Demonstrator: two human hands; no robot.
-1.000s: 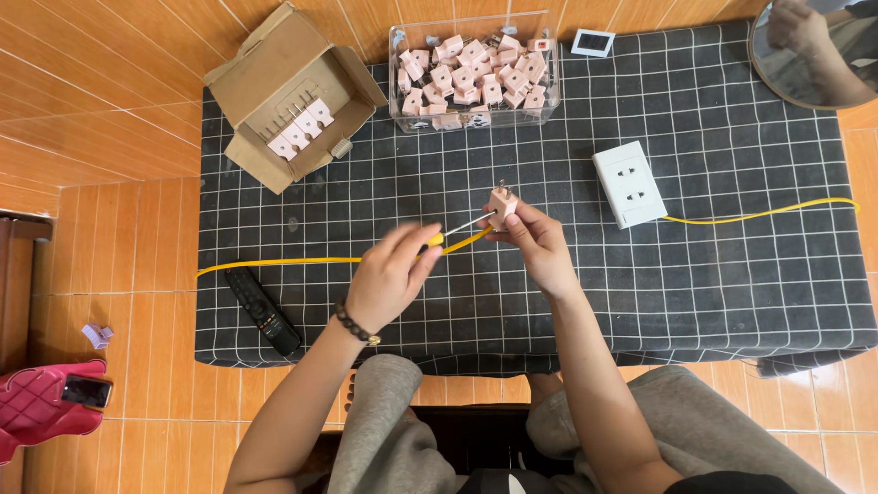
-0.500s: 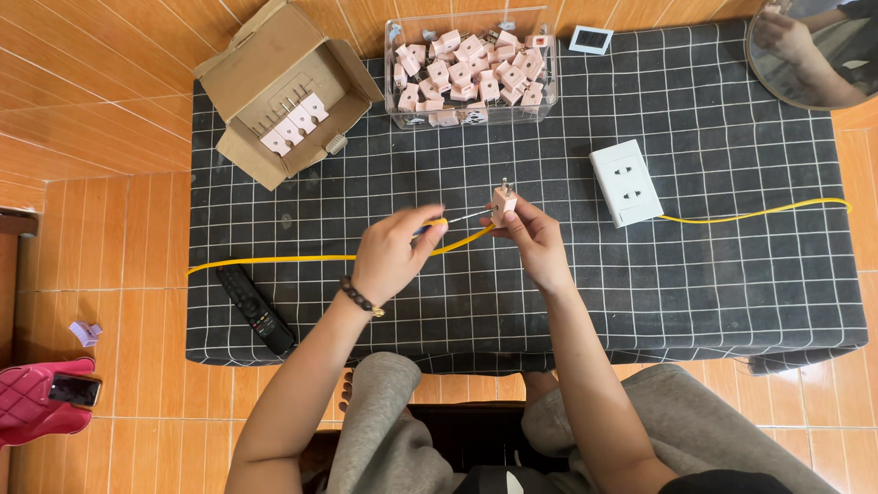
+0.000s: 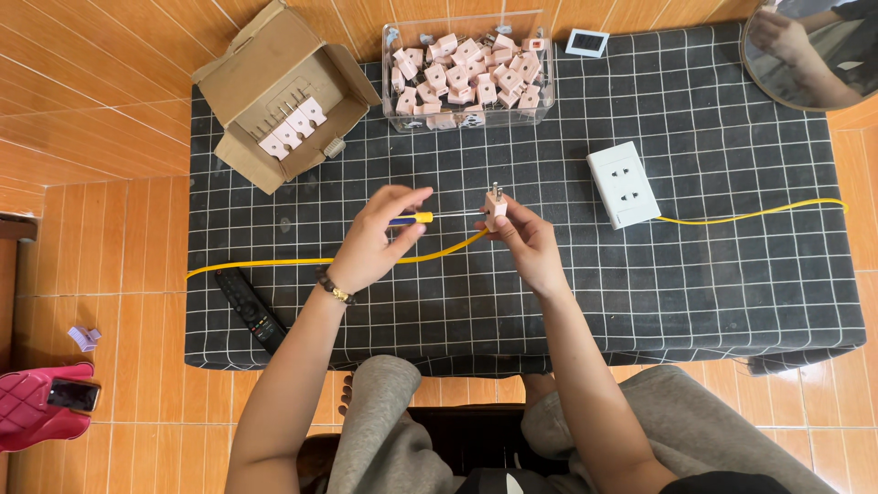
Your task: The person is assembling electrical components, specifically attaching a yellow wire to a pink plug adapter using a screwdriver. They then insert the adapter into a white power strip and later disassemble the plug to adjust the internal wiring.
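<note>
My left hand (image 3: 373, 240) grips a small screwdriver (image 3: 413, 219) with a yellow and blue handle, its shaft pointing right into a pink plug (image 3: 495, 205). My right hand (image 3: 523, 236) holds that plug upright, its metal prongs pointing away from me. Both hands hover over a black grid-patterned cloth (image 3: 713, 274) on the low table. A yellow cable (image 3: 274, 263) lies across the cloth beneath my hands. It runs right to a white socket block (image 3: 623, 184).
A clear plastic box (image 3: 468, 71) holds several pink plugs at the back. An open cardboard box (image 3: 280, 99) with pink parts sits back left. A black remote (image 3: 249, 309) lies front left. A round mirror (image 3: 810, 50) is at the back right, a pink case (image 3: 38, 407) on the tiled floor.
My left hand drew back to the left, so the screwdriver's shaft now shows between my hands. My right hand turned the plug upright, prongs away from me.
</note>
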